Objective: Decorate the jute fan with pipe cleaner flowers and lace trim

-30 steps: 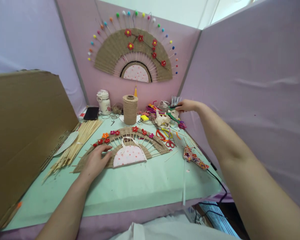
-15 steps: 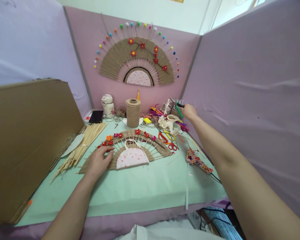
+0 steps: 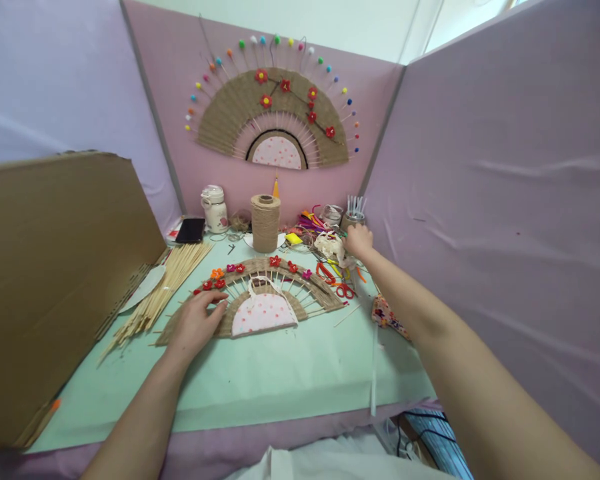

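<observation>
A fan of thin sticks and woven twine [image 3: 325, 290] lies on the table, with red, orange and purple flowers along its arc and a spotted cloth half-circle [image 3: 265, 315] at its base. My left hand [image 3: 195, 320] rests on the fan's left side, fingers spread, holding nothing. Across the table, my right hand [image 3: 359, 241] reaches low into the craft pile, beside crumpled off-white material [image 3: 329, 245] and in front of a jar of clear sticks [image 3: 355, 212]. Its fingers look curled; what they hold is hidden.
A twine spool [image 3: 265, 223] stands behind the fan. Bamboo sticks [image 3: 167, 287], a phone [image 3: 191, 231] and a white bottle [image 3: 214, 209] are left. Red scissors [image 3: 345, 291] and a flower-patterned glue gun [image 3: 387, 317] lie right. A finished fan [image 3: 275, 100] hangs behind; cardboard [image 3: 65, 287] stands left.
My right hand has come down and slightly left into the pile; the green-and-black-handled pliers it held up no longer show clearly. My left hand stays on the fan.
</observation>
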`<control>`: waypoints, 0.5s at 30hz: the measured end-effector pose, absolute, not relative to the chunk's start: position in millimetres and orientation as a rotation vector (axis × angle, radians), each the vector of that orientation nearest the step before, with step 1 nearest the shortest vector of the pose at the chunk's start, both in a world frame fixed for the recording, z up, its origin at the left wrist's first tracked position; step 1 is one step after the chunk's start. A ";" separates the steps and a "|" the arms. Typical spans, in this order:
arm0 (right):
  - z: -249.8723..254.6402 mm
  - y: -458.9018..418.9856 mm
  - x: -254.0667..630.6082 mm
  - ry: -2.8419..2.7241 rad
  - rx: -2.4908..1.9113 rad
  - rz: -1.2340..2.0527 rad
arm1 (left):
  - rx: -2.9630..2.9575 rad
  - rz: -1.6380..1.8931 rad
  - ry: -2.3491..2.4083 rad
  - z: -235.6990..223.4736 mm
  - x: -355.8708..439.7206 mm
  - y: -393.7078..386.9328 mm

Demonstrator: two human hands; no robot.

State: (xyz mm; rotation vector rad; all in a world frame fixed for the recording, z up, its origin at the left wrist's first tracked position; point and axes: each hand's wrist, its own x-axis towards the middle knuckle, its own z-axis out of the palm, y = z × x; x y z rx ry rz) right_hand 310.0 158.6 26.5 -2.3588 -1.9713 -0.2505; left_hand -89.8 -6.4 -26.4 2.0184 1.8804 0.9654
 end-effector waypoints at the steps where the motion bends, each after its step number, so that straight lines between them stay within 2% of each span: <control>1: 28.1 157.6 305.2 -2.048 -2.328 -0.227 | 2.011 0.962 1.882 -26.6 -89.4 -6.2; 7: 11.5 147.1 272.3 -2.433 -2.241 0.085 | 2.012 0.937 1.866 -25.2 -88.5 -6.2; 15: -1.4 148.9 256.8 -2.409 -2.313 0.178 | 1.994 0.924 1.890 -21.3 -87.0 -8.9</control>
